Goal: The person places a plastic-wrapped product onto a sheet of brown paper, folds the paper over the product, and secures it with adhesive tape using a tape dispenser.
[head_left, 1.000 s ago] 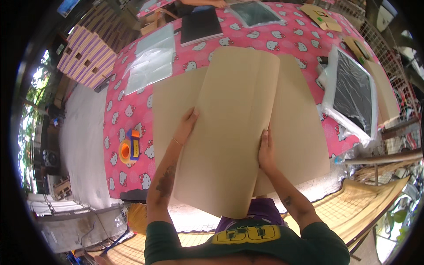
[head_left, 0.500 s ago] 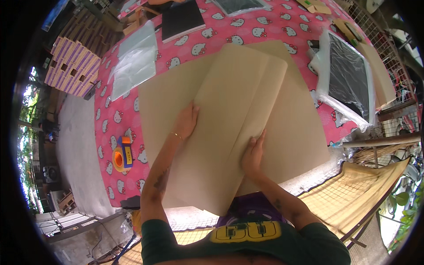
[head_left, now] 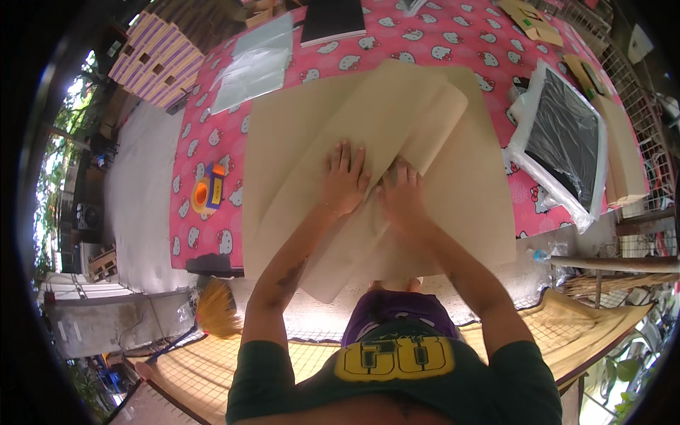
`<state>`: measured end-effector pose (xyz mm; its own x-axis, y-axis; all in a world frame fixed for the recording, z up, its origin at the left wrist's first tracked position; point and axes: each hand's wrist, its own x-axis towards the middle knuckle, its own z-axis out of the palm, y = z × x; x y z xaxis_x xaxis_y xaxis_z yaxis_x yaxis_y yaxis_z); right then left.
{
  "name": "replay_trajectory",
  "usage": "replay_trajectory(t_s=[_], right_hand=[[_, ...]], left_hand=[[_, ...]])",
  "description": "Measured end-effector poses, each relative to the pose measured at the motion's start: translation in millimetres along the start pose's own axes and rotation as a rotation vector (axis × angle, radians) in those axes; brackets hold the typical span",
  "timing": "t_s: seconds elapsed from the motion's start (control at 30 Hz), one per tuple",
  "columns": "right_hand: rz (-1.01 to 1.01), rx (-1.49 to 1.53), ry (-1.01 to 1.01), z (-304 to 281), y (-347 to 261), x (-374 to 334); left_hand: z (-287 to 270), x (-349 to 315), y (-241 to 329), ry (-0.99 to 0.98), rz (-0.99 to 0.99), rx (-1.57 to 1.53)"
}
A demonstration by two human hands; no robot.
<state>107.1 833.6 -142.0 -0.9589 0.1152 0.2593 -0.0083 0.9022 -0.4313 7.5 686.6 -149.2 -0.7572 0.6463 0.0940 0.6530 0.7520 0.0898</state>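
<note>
I see the folded brown paper's point(head_left: 386, 120) near end jutting past the front edge of the table point(head_left: 538, 221), its long axis slanting rightward toward the far edge. Both hands touch it about midway: the left hand point(head_left: 345, 180) lies flat on top, fingers spread; the right hand point(head_left: 402, 191) bends at the fold's right side, and I can't tell whether it pinches. A flat brown sheet point(head_left: 467, 212) extends beneath; a wrapped black panel point(head_left: 567, 142) sits by the right edge.

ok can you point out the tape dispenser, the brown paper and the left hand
Tape dispenser point(head_left: 203, 190), head view: on its orange hub
Brown paper point(head_left: 386, 117), head view: on its upper, folded-over part
Left hand point(head_left: 344, 187), head view: on its back
</note>
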Motion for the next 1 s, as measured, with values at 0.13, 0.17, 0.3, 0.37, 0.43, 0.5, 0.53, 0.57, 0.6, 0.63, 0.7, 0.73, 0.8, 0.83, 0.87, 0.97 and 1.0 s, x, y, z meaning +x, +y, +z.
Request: replay_trajectory(t_s=[0.13,0.17,0.3,0.37,0.43,0.5,0.53,0.57,0.6,0.63,0.7,0.73,0.8,0.83,0.87,0.97,1.0], right_hand=[[-0.204,-0.04,-0.06,-19.5,23.8,6.9],[-0.26,-0.043,-0.033,-20.1,31.0,8.7],[-0.313,0.034,-0.023,-19.5,47.7,10.5],[-0.276,-0.012,-0.091,-13.0,51.9,13.2],[-0.258,-0.034,-0.165,-13.8,45.1,17.3],[-0.248,-0.036,-0.253,-16.3,34.2,18.7],[-0.227,-0.058,-0.266,-16.9,32.1,19.4],[-0.197,-0.081,-0.278,-15.4,33.2,18.7],[-0.168,-0.103,-0.29,-14.1,34.2,18.0],[-0.167,-0.093,-0.277,-13.0,35.3,17.0],[-0.178,-0.066,-0.255,-10.5,31.2,13.5],[-0.175,-0.046,-0.241,-9.7,30.0,12.3],[-0.16,-0.008,-0.21,-12.0,30.1,12.8],[-0.153,-0.001,-0.216,-14.0,30.7,13.4],[-0.149,0.007,-0.227,-15.5,28.9,12.7],[-0.143,0.033,-0.232,-18.4,25.5,10.6],[-0.143,0.041,-0.229,-18.3,25.4,10.9]], left_hand=[[-13.3,-12.8,25.3,-0.006,-0.034,-0.052],[-16.8,-11.0,28.5,-0.02,-0.041,-0.068],[-21.9,-3.7,51.8,-0.032,-0.118,-0.066],[-16.6,1.9,62.4,0.037,-0.149,-0.052],[-3.4,3.5,57.3,0.093,-0.157,-0.023],[12.4,2.7,44.1,0.124,-0.138,0.012],[14.5,2.3,42.7,0.137,-0.113,0.055],[11.5,2.3,45.4,0.147,-0.081,0.096],[8.0,3.4,47.3,0.158,-0.049,0.138],[4.1,8.3,48.6,0.132,-0.11,0.038],[-7.5,15.2,46.7,0.077,-0.244,-0.154],[-13.5,14.9,45.0,0.108,-0.192,-0.126],[-35.4,15.5,46.2,0.167,-0.081,-0.072],[-44.5,18.1,45.6,0.154,-0.107,-0.093],[-49.5,17.7,41.7,0.14,-0.137,-0.113],[-53.7,13.4,43.0,0.093,-0.094,-0.088],[-52.0,12.4,43.2,0.078,-0.057,-0.066]])
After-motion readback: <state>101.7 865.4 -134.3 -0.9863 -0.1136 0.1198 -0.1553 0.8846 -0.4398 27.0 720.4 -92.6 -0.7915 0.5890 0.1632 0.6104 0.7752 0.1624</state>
